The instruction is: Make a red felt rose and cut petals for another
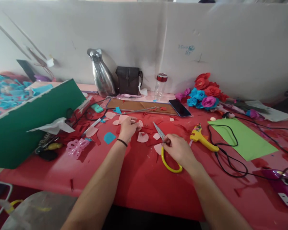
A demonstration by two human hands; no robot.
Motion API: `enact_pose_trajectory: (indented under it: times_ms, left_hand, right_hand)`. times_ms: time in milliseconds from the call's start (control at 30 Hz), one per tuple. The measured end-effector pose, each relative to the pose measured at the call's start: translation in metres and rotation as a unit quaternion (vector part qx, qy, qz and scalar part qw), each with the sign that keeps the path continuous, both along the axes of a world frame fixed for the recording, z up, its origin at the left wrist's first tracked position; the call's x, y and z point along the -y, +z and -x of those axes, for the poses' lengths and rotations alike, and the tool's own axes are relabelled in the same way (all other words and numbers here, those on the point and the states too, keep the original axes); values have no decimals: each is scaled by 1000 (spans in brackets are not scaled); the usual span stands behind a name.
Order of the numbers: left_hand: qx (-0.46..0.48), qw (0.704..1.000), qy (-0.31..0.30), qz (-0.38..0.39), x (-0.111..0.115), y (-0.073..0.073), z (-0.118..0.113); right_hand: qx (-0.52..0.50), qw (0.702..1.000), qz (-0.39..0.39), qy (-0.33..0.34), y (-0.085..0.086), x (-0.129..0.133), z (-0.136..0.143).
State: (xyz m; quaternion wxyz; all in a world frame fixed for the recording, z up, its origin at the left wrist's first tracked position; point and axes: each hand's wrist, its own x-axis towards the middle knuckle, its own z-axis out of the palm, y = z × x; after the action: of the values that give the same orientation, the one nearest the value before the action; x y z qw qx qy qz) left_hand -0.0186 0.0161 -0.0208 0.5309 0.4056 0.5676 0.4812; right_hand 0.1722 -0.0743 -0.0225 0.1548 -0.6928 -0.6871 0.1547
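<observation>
Yellow-handled scissors (pixel 172 165) are in my right hand (pixel 180 150), its fingers closed round the pivot area, with the blades pointing up and to the left. My left hand (pixel 128 129), a dark band on its wrist, reaches in among paper scraps. Its fingers are pinched on a small pink paper piece (pixel 140 124). Between and around the hands lie a pale pink petal-shaped piece (pixel 142 137), red scraps and a blue piece (pixel 109 138) on the red tabletop (pixel 144 182).
A yellow glue gun (pixel 204 139) with black cables lies right of my right hand, beside a green sheet (pixel 244 139). Behind stand a steel jug (pixel 102 75), a dark bag (pixel 129 80), a glass jar (pixel 160 88), a phone (pixel 180 108) and paper flowers (pixel 210 91). A green board (pixel 38 124) stands left.
</observation>
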Motion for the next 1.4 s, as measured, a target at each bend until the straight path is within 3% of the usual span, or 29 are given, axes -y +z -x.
enact_pose_trajectory:
  times_ms: [200,300,400,500,633,767,900,1067,1233,1300,1400]
  left_hand:
    - [-52,999,-10,11,-6,-15,-3]
    - [-168,984,-1,-58,-7,-20,-2]
    - [-251,961,3,-116,-8,-25,-1]
    - [-251,962,-30,-107,-7,-27,-2]
    - [-271,956,-54,-102,-5,-26,-4]
    - [-275,953,-83,-101,-3,-21,-4]
    - [-310,937,-130,-97,0,-16,-4]
    - [-234,942,-226,-84,9,-12,-9]
    - [-127,933,-336,-1,18,-3,-13]
    - [-110,936,-335,8,18,0,-14]
    - [-100,961,-259,-12,17,1,-14]
  right_hand:
    - [110,991,57,-51,13,4,9]
    - [138,986,61,-66,16,6,12]
    - [150,986,42,-51,18,10,7]
    - [138,990,35,-21,18,19,0]
    - [100,994,41,-1,11,30,-4]
    - [-2,997,31,-68,5,35,-13]
    - [-171,978,6,-123,5,45,-31]
    - [-320,936,-6,-147,0,64,-33]
    - [-262,950,-25,-166,-6,79,-20]
    - [-228,959,-35,-162,-7,83,-20]
    - [-155,974,-45,-161,-9,82,-26]
